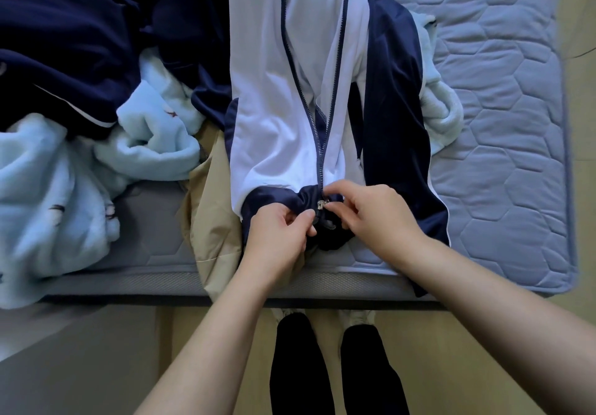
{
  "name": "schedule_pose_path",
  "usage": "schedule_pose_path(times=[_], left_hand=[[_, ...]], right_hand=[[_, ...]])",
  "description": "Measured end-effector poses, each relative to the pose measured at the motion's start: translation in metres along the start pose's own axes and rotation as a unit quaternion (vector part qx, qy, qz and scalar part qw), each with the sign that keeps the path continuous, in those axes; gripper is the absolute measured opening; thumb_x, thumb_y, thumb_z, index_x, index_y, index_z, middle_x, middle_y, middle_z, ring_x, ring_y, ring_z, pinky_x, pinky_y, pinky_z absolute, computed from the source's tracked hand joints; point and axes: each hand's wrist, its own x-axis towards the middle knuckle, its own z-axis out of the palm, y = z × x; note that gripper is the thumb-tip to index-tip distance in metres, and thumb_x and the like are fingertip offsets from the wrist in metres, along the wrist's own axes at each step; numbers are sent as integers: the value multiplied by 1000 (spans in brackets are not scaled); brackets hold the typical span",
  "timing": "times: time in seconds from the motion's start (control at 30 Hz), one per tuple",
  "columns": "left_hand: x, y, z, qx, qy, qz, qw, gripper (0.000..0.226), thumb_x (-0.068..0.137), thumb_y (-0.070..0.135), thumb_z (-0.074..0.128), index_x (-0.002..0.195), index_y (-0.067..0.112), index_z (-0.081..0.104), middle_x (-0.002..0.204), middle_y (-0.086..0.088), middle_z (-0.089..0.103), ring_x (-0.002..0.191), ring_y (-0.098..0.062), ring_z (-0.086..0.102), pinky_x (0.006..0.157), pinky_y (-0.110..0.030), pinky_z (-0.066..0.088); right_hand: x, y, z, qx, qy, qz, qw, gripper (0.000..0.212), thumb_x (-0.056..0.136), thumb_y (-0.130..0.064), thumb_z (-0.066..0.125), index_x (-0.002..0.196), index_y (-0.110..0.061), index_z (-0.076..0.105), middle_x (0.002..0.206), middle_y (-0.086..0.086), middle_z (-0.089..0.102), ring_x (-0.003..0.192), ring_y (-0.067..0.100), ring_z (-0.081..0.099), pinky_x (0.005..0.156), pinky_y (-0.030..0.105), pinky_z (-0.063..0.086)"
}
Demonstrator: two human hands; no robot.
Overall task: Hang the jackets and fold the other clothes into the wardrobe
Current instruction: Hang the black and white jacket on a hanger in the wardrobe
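Grey mattress (145,253) fills the middle of the view, with a quilted pale blue pad (500,124) over its right part and tan floor (445,382) below its near edge. A white and navy jacket (274,124) lies lengthwise on the bed, front up, its hem toward the person and its collar end running out of the top of the view. Its navy zipper (322,144) has two rows of teeth that lie close together just above the hem and spread apart farther up; whether the lower stretch is meshed cannot be told.

The left hand (277,237) pinches the bunched navy hem just left of the zipper's foot, thumb and curled fingers closed on the cloth. The right hand (377,218) comes in from the other side, its fingertips closed on the small metal slider (321,204) at the bottom of the zipper. The two hands nearly touch.

A beige garment (213,214) lies partly under the jacket's left side and hangs over the mattress edge. Left of it sits a rumpled pale blue fleece (48,189), and behind that a heap of navy clothes (64,28). More pale blue fleece shows past the jacket's right sleeve. Under the arms, the person's legs (296,366) in black trousers stand close to the bed.
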Motion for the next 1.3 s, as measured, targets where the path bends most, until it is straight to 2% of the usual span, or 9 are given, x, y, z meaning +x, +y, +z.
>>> schedule_pose_path(times=[0.17, 0.3, 0.47, 0.63, 0.73, 0.87, 1.0, 1.13, 1.3], left_hand=[[-3, -7, -13, 25, -19, 13, 999, 37, 92, 19, 59, 56, 9, 60, 37, 4, 47, 37, -8, 42, 48, -22, 35], [-6, -12, -18, 52, -29, 23, 998, 39, 91, 21, 60, 52, 14, 59, 37, 6, 49, 39, -6, 43, 57, -27, 35], [-8, -12, -20, 97, -12, 22, 995, 38, 90, 23, 60, 53, 15, 59, 38, 13, 52, 41, -2, 45, 58, -26, 36], [-13, -5, -22, 161, 2, 33, 986, 34, 90, 25, 59, 63, 5, 64, 46, 8, 56, 54, -13, 55, 55, -24, 39], [-18, -12, -21, 193, 10, 26, 981, 36, 91, 27, 58, 70, -2, 65, 57, 0, 58, 58, -16, 55, 48, -14, 34], [-19, -21, -25, 178, 14, -54, 982, 38, 91, 31, 58, 69, 2, 67, 50, 5, 56, 55, -11, 54, 54, -11, 40], [-12, -4, -34, 226, -57, -160, 959, 66, 86, 67, 41, 70, 9, 69, 61, -2, 67, 63, -23, 63, 71, -32, 53], [-2, 42, -30, 477, 72, 12, 876, 60, 83, 73, 38, 65, 18, 54, 70, -1, 58, 77, -28, 61, 59, -28, 35], [34, 72, -4, 468, 59, 84, 878, 41, 89, 59, 48, 91, 17, 50, 94, -2, 63, 86, -29, 58, 63, -31, 34]], right_hand=[[9, 5, -10, -44, -49, -122, 990, 27, 94, -34, 56, 120, -35, 60, 78, -7, 69, 73, 21, 65, 62, 38, 51], [16, 8, -9, -156, -24, -240, 958, 26, 91, -39, 43, 92, -26, 66, 71, -6, 65, 60, 22, 64, 43, 33, 47], [21, 3, -17, -269, 24, -338, 901, 11, 82, -18, 68, 73, -20, 63, 66, -2, 48, 49, 20, 48, 35, 26, 32], [31, -8, -35, -357, 0, -333, 873, 26, 58, -2, 73, 58, -18, 52, 69, 1, 48, 54, 22, 47, 42, 26, 25], [54, -10, -59, -390, 7, -223, 893, 26, 52, -1, 75, 54, -14, 53, 68, 2, 49, 49, 24, 46, 47, 21, 13], [74, -12, -73, -392, -3, -170, 904, 12, 78, -11, 66, 67, -13, 60, 76, 1, 54, 53, 28, 53, 47, 22, 9], [70, -16, -68, -311, 16, -153, 938, 22, 94, -26, 43, 78, -15, 55, 84, 2, 59, 70, 35, 59, 52, 29, 25], [67, -20, -76, -279, 1, -152, 948, 20, 93, -29, 41, 76, -18, 44, 79, -1, 55, 66, 29, 50, 54, 31, 33], [69, -23, -90, -277, -12, -167, 946, 22, 90, -27, 43, 71, -18, 38, 69, -3, 45, 62, 22, 40, 53, 30, 28]])
